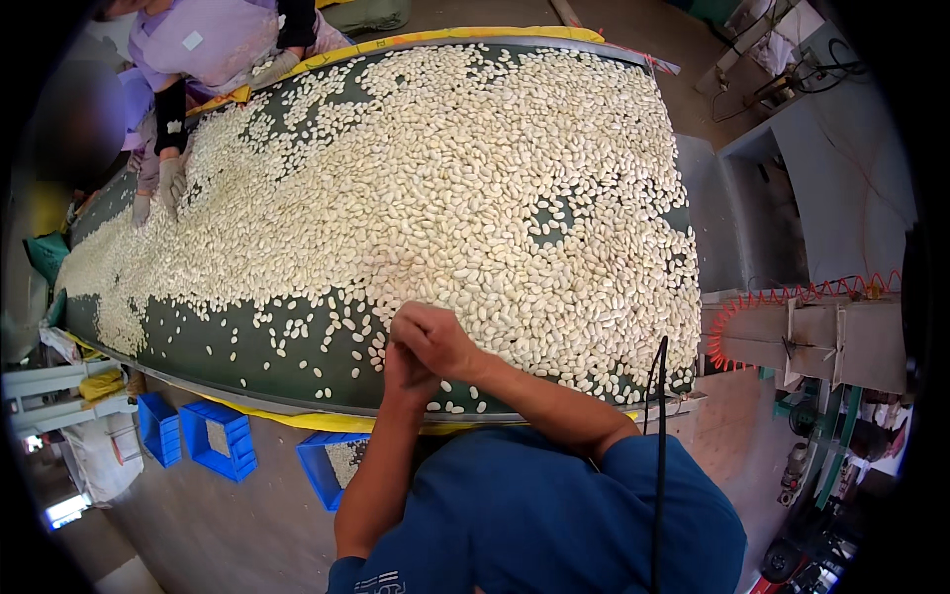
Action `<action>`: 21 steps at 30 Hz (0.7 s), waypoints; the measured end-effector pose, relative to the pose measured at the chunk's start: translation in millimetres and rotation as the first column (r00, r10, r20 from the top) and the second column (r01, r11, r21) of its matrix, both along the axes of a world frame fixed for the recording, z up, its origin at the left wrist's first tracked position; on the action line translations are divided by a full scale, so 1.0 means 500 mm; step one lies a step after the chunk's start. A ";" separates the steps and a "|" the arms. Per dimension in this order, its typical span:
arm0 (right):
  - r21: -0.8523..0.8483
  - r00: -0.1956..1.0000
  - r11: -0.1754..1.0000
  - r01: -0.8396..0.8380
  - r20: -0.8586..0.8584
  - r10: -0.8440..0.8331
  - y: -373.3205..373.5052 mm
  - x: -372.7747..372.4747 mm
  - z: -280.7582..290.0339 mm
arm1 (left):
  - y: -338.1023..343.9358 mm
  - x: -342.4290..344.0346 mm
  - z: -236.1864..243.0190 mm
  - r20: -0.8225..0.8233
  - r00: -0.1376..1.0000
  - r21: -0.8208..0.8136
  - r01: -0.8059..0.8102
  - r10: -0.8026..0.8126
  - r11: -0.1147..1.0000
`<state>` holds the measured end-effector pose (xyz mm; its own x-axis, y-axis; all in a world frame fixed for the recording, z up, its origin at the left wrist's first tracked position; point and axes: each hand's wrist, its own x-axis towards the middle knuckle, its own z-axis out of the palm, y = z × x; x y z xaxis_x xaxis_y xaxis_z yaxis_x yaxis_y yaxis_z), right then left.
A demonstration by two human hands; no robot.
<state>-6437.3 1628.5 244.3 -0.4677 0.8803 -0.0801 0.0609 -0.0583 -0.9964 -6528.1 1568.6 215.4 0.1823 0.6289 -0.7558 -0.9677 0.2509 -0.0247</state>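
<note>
White beans [426, 188] lie thickly spread over a long dark green belt [213, 342]. My two hands meet above the belt's near edge, close to the heap's border. The right hand [437, 339] is closed, its fingers curled over the left; whatever they hold, if anything, is hidden. Below it, my left hand [408, 374] is partly covered, and its fingers do not show well enough to tell open from closed. Scattered single beans lie on the bare belt to the left of my hands.
Gloved hands [170, 183] of co-workers touch the beans at the far left. Blue crates [223, 445] stand on the floor below the near edge, some with beans inside. A black cable [660, 436] hangs at my right. A coiled red hose [717, 332] is beyond the right end.
</note>
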 end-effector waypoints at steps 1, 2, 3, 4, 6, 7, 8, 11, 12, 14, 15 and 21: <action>0.310 0.998 0.950 -0.020 0.066 0.000 -0.016 -0.018 -0.008 | -0.009 -0.014 -0.030 -0.278 0.958 0.213 0.130 -0.068 0.968; 0.374 0.997 0.927 -0.036 0.076 0.008 -0.021 -0.034 0.003 | -0.027 -0.033 -0.086 -0.543 0.838 0.371 0.294 -0.051 0.881; 0.435 0.996 0.899 -0.040 0.087 0.002 -0.022 -0.044 0.018 | -0.030 -0.038 -0.091 -0.595 0.804 0.412 0.310 -0.005 0.857; 0.494 0.995 0.868 -0.044 0.096 -0.004 -0.023 -0.055 0.026 | -0.034 -0.044 -0.096 -0.641 0.766 0.449 0.325 0.047 0.832; 0.470 0.999 0.882 -0.020 0.053 -0.005 -0.029 -0.064 0.017 | -0.029 -0.042 -0.073 -0.810 0.577 0.405 0.424 0.103 0.810; 0.457 0.999 0.889 -0.009 0.031 -0.006 -0.029 -0.070 0.013 | -0.031 -0.047 -0.059 -0.912 0.391 0.325 0.510 0.122 0.796; 0.402 0.998 0.914 -0.054 -0.011 0.063 -0.013 -0.069 0.026 | -0.030 -0.051 -0.041 -0.972 0.183 0.226 0.561 0.147 0.796; -0.018 0.999 0.999 0.047 -0.016 -0.048 0.089 -0.058 0.027 | -0.008 -0.074 0.005 0.303 0.906 0.164 -0.354 0.294 0.921; 0.012 0.988 0.994 0.113 0.101 -0.113 0.148 -0.048 0.009 | -0.013 -0.083 0.019 0.326 0.888 0.092 -0.370 0.324 0.924; 0.309 0.870 0.930 0.200 0.380 -0.314 0.246 -0.012 -0.111 | -0.033 -0.106 0.018 0.362 0.876 0.100 -0.377 0.319 0.921; 0.473 0.802 0.874 0.109 0.478 -0.359 0.279 0.008 -0.160 | -0.046 -0.121 0.019 0.387 0.862 0.093 -0.390 0.327 0.916; 0.389 0.506 0.902 -0.185 0.825 -0.252 0.302 -0.002 -0.285 | -0.179 -0.229 0.026 0.330 0.841 0.090 -0.479 0.428 0.873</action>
